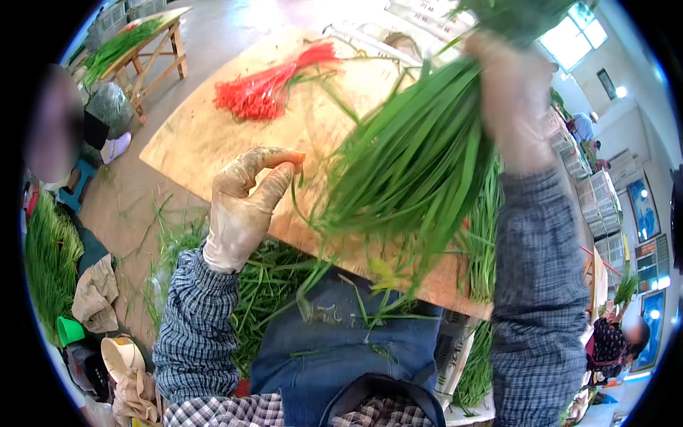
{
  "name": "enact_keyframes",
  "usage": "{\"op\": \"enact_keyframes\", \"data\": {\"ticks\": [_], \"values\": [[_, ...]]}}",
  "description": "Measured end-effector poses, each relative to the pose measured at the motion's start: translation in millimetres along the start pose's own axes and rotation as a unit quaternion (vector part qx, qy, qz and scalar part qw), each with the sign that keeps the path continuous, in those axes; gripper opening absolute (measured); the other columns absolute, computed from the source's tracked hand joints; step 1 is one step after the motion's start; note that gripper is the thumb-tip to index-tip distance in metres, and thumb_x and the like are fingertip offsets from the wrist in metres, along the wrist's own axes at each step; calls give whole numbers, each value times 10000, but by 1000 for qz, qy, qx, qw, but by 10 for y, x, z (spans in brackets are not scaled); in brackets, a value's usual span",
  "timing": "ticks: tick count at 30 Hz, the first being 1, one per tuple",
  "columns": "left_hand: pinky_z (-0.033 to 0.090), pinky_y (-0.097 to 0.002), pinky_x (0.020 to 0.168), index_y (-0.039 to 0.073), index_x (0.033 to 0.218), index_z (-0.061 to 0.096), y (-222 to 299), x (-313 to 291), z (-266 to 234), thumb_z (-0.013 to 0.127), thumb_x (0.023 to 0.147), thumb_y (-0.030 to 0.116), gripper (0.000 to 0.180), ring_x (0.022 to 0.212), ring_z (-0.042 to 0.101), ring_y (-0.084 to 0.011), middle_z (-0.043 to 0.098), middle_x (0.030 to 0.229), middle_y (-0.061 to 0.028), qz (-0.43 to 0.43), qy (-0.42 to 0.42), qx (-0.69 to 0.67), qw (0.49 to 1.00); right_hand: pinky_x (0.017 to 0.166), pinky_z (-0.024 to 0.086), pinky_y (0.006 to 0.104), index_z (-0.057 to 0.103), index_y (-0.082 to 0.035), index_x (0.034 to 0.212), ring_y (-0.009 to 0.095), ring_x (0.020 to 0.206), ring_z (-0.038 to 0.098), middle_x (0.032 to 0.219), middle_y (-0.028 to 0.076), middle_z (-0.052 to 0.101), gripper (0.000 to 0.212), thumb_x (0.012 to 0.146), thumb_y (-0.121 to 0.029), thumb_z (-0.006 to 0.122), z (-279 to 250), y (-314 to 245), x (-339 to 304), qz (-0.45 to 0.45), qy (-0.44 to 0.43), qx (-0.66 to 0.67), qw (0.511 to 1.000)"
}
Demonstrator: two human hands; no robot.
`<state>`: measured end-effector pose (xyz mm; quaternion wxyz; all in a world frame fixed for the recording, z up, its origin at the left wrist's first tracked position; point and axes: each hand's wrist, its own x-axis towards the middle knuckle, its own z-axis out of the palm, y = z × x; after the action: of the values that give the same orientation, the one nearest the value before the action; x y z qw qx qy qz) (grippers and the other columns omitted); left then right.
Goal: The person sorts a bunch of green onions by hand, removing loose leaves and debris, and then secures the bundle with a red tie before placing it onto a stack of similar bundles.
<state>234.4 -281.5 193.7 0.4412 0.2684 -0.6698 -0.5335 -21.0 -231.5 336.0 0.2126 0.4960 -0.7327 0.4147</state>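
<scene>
A bunch of green leaves [420, 149] is clamped in the right hand [512, 99], hanging over the wooden surface [188, 139] near its right edge; the left hand [238, 203] is held with thumb and forefinger nearly together, whether pinching anything cannot be told. The bunch appears gathered, but no tie is seen around it; red strips [256, 96] are piled toward the far edge, and more loose leaves [274, 281] below the near edge seem left unhandled.
</scene>
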Motion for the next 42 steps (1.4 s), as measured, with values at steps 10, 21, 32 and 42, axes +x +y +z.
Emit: {"op": "enact_keyframes", "data": {"ticks": [10,21,32,42], "values": [[433,-332,913,-43,1265,395,-505,196,1087,668,708,36,626,1049,538,-276,554,1124,-201,24,-121,-15,992,606,484,272,601,116,888,169,637,579,790,141,614,283,710,-98,649,-65,-161,130,136,2,183,974],[523,-286,770,-7,1195,505,-188,244,966,649,761,36,459,948,607,-186,609,1102,-121,321,-34,30,946,652,478,247,645,21,848,134,690,575,831,78,634,257,776,-225,665,-540,-466,153,129,109,121,978],[495,-320,822,-27,1151,531,-202,26,873,617,798,127,395,901,607,-185,622,1057,-157,-123,-221,-223,941,584,474,256,656,20,823,141,591,566,743,88,621,194,749,-159,667,-516,-371,269,144,116,294,938],[504,-254,723,-4,1089,604,-82,131,738,659,773,67,329,806,609,-114,679,928,-78,3,-144,-86,986,563,487,242,637,45,814,140,577,587,719,75,620,204,724,-134,679,-543,-571,108,102,100,160,977]]}}
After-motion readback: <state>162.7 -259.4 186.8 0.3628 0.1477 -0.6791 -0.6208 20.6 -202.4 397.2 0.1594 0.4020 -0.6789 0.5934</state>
